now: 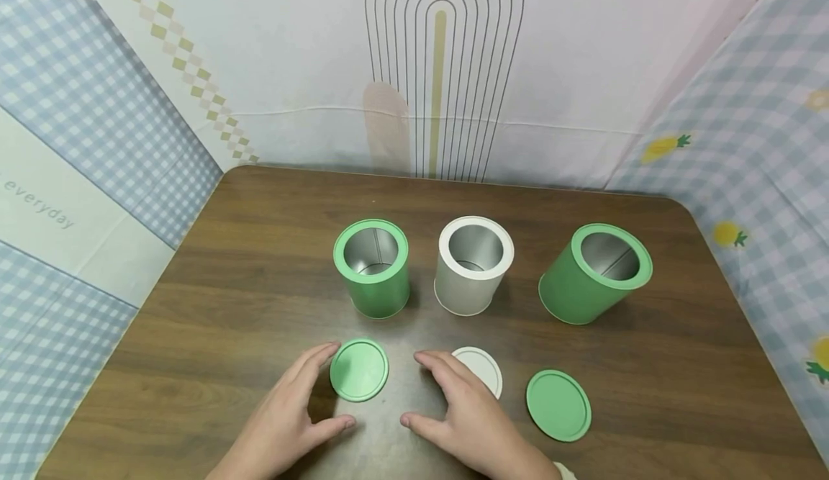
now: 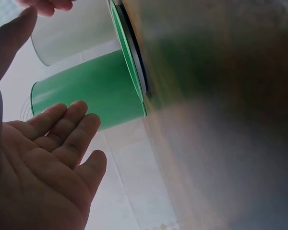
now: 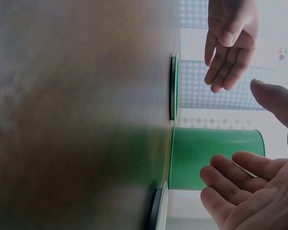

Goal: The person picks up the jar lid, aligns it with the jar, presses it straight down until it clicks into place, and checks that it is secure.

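Observation:
My left hand (image 1: 288,411) hovers over the table beside the left green lid (image 1: 359,370), fingers relaxed and holding nothing. To its right, my right hand (image 1: 463,411) is also relaxed and holds nothing, its fingers partly covering the white lid (image 1: 482,368). A second green lid (image 1: 558,405) lies further right. Behind the lids stand three lidless cans: a green can (image 1: 381,293) on the left, a white can (image 1: 466,289) in the middle and another green can (image 1: 576,289) on the right. In the left wrist view the green can (image 2: 91,91) appears beyond my fingers.
The brown wooden table (image 1: 259,250) has its far edge against a white patterned cloth (image 1: 291,48). Blue checked cloth (image 1: 745,142) hangs at the right side, and similar cloth hangs at the left.

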Motion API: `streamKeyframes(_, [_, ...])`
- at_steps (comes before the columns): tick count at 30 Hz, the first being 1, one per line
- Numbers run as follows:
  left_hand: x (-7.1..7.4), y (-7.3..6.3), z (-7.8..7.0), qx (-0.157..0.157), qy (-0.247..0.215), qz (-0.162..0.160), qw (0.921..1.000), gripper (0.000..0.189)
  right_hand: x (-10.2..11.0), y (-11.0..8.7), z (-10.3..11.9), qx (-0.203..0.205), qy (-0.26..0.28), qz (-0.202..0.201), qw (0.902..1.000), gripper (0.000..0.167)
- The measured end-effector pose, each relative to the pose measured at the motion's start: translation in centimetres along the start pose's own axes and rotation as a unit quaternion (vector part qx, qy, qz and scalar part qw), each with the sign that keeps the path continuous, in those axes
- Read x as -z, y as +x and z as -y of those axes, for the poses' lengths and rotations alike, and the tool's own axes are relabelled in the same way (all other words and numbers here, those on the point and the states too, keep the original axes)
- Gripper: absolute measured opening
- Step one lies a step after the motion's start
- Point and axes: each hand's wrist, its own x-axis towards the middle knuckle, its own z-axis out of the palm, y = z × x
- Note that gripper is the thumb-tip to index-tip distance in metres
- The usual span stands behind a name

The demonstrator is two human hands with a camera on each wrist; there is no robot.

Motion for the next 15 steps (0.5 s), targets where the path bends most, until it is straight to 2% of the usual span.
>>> streamKeyframes(9, [-0.23, 0.44, 0.23, -0.003, 0.006, 0.010, 0.9999, 0.089, -0.23, 0.13, 0.14, 0.005, -0.004, 0.001, 1.0000, 0.067])
streamKeyframes(15, [-0.39, 0.77, 0.41, 0.014, 0.012, 0.031, 0.9994, 0.089, -0.40, 0.21, 0.28, -0.007, 0.001, 0.012, 0.9999, 0.067])
